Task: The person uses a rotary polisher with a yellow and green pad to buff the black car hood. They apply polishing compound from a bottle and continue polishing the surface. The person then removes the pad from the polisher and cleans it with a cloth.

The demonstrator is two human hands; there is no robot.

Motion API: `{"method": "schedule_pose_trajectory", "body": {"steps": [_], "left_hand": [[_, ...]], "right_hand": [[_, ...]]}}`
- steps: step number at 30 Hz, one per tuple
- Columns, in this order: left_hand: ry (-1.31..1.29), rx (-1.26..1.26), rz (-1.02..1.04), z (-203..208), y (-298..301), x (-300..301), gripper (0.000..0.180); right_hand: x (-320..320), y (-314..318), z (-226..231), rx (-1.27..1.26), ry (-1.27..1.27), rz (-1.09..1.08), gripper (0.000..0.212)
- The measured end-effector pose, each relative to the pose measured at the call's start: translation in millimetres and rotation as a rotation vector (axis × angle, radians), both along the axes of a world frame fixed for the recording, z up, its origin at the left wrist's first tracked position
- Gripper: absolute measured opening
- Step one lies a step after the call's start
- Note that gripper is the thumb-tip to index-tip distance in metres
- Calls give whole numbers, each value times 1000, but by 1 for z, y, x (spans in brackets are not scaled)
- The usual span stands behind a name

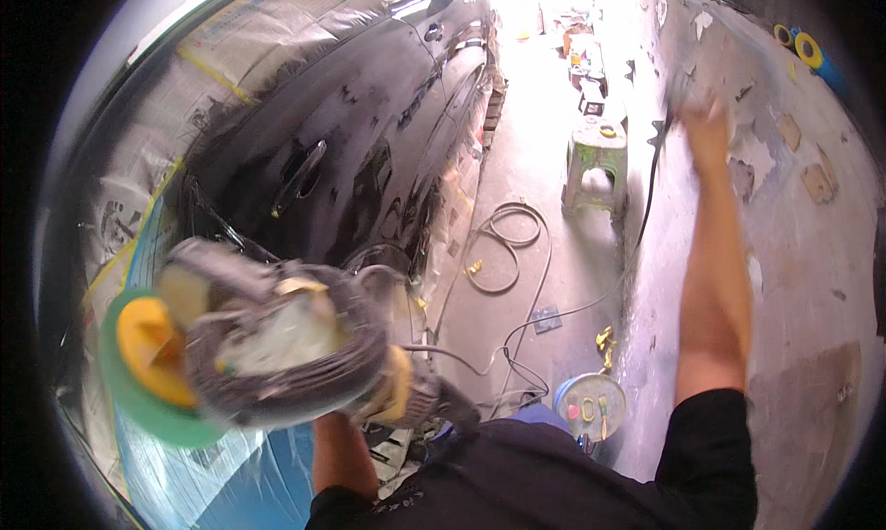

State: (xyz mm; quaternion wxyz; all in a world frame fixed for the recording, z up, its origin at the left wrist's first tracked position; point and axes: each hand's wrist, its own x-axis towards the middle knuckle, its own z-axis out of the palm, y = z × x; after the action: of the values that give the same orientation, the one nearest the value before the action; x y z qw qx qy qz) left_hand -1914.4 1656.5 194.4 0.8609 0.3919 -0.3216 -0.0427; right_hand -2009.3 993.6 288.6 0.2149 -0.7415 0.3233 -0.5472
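The polisher (268, 345), blurred, sits at eight o'clock with its green-and-yellow pad beside the black car door (369, 151); the left hand (397, 396) grasps its body. Best kept flat, cable (517, 327) clear. At one o'clock the right hand (706, 124) meets the wall (794, 253), grip unclear. A stool (595, 161) and hose (506, 248) crowd the floor.

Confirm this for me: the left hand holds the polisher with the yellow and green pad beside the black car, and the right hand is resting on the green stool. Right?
Not quite. In the head view the right hand is raised against the wall, well above the green stool. The rest stands: the left hand holds the polisher beside the black car.
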Motion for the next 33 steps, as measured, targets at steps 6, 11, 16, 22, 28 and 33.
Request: {"method": "schedule_pose_trajectory", "body": {"steps": [6,11,16,22,28,33], "left_hand": [[126,92,-170,-81,-81,57,114],[223,187,-581,-22,-155,88,106],[209,141,-848,2,-204,123,100],[173,291,-738,-2,-202,176,92],[157,263,-416,9,-208,154,63],[96,373,-166,41,-227,107,51]], "right_hand": [[20,182,-189,367,342,285,89],[67,276,-187,924,-143,1085,79],[107,277,-166,594,-144,1104,59],[80,226,-125,799,-184,714,57],[59,286,-103,912,-277,648,65],[59,337,-125,580,-195,774,91]]}}
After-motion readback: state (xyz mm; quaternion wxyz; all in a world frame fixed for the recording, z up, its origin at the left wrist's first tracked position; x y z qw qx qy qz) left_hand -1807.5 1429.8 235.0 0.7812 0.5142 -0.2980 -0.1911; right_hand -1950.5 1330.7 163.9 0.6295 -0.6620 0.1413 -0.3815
